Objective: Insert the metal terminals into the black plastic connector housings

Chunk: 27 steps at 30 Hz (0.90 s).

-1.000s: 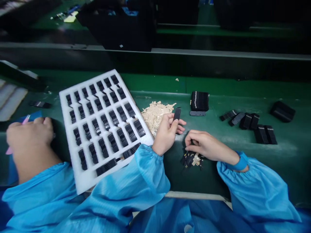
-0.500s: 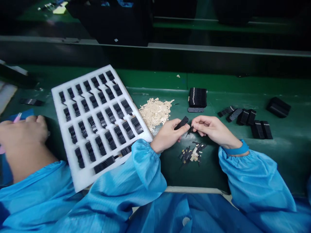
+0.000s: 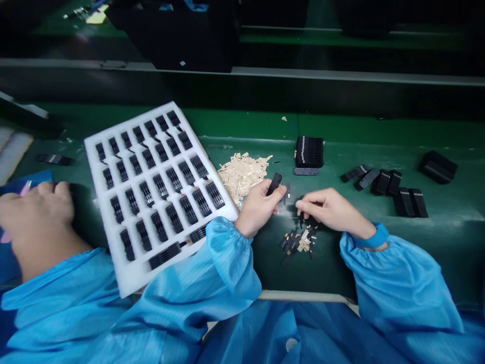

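My left hand (image 3: 258, 208) grips a small black plastic block (image 3: 274, 183) upright between thumb and fingers. Close beside that thumb is a small blurred grey piece (image 3: 287, 191); whether it is held, I cannot tell. My right hand (image 3: 326, 206) is closed in a pinch on a thin black strip (image 3: 302, 217), just above a small pile of black and tan strips (image 3: 299, 241). A heap of cream-coloured flat pieces (image 3: 242, 174) lies behind my left hand.
A white foam tray (image 3: 125, 283) with rows of black blocks stands left, under my left sleeve. At far left rests a co-worker's hand (image 3: 41, 217) with a pink tool. Stacked black blocks (image 3: 309, 151) stand behind; loose black blocks (image 3: 409, 202) lie right.
My hands have moved apart. The right one has dropped toward the strip pile with a black strip, while the block in my left hand has turned more upright.
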Available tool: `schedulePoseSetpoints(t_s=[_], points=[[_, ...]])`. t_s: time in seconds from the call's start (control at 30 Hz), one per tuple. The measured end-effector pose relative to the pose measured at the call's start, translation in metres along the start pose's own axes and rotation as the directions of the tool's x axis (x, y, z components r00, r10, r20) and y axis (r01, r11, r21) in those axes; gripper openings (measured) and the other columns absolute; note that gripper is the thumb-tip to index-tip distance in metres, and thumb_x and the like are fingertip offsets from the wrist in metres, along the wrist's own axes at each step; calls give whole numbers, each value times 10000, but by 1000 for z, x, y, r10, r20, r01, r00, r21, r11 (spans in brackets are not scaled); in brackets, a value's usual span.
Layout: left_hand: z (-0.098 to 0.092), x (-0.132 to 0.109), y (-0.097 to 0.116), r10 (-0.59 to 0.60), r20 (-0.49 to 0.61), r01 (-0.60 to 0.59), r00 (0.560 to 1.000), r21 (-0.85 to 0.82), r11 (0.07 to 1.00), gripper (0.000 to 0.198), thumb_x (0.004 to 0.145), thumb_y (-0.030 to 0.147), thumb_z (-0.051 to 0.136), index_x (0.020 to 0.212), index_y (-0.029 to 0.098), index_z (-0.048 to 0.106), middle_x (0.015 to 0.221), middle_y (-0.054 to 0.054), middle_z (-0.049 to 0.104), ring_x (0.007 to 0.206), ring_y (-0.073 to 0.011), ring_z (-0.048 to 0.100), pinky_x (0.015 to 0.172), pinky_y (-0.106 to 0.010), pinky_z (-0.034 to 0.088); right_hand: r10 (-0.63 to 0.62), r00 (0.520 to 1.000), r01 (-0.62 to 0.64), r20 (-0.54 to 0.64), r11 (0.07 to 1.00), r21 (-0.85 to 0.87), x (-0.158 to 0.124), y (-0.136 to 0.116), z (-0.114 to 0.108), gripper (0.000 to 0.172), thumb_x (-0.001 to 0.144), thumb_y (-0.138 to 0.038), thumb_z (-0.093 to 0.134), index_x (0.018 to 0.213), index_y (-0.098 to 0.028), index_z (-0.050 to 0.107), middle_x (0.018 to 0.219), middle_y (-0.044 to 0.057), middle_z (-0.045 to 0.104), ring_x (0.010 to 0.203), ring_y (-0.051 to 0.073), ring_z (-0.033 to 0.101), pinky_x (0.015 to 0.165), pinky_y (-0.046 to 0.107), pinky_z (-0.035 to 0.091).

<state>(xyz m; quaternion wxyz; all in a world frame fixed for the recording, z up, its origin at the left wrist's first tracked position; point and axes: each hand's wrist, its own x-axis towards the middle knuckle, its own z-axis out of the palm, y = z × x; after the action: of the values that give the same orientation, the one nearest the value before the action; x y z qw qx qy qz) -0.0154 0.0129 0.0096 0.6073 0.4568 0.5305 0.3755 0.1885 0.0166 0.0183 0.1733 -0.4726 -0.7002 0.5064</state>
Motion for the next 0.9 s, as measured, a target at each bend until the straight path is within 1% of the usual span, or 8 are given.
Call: schedulePoseSetpoints(t_s=[0.17,0.27,0.37,0.47,0.57,0.7,0.8,0.9], points=[[2,-1,-2,-11,-17,11,1000,-3,1000,206,903,338,583,787,178,527,520,68,470,452,-74,429,464,-206,356,-205,964,165,-170,961,-222,0,-1,14,77,879,-274,711,868,-201,688,784,2,578,612,117,487,574,267,402],[2,-1,-5,-18,-10,19,1000,36,999,217,913,341,570,771,187,512,504,70,464,447,-79,426,472,-215,354,-337,894,241,-294,917,-318,-1,2,22,103,905,-268,676,992,-216,654,909,45,619,668,145,520,637,299,457],[2,-2,-6,-2,11,1,1000,109,994,251,912,351,579,738,192,492,510,68,463,457,-80,426,482,-222,350,-439,849,307,-294,863,-401,-1,4,30,108,945,-256,612,1038,-237,662,1038,90,665,854,201,617,758,340,500],[2,-2,-7,25,35,-29,999,130,991,260,917,378,583,754,187,519,524,65,465,474,-85,436,497,-228,350,-366,846,238,-388,910,-338,0,1,34,103,958,-275,593,969,-237,689,977,85,686,843,205,631,746,346,503],[2,-3,-5,97,7,-97,995,147,984,196,921,366,588,917,174,624,607,48,526,507,-89,456,529,-235,370,-114,840,123,-530,992,-20,2,-3,34,142,925,-346,654,887,-214,689,789,42,655,650,159,562,603,311,465],[2,-5,-1,191,1,-185,982,247,951,202,917,347,605,1035,195,665,734,24,596,600,-102,496,599,-239,394,92,883,105,-461,917,386,6,-2,31,214,886,-407,707,882,-194,692,679,2,616,519,108,462,478,262,352],[2,-5,-2,176,10,-173,984,240,955,215,916,385,599,846,182,617,714,22,579,649,-116,513,622,-241,397,105,897,86,-429,912,402,7,0,30,258,874,-441,715,878,-184,688,662,-2,598,518,104,452,473,256,344],[1,-4,-5,198,-3,-188,980,303,934,214,909,359,592,785,187,563,690,33,541,658,-118,494,632,-244,380,34,867,110,-498,960,256,6,0,29,275,862,-411,729,1021,-194,676,826,27,646,592,116,513,529,266,412]])
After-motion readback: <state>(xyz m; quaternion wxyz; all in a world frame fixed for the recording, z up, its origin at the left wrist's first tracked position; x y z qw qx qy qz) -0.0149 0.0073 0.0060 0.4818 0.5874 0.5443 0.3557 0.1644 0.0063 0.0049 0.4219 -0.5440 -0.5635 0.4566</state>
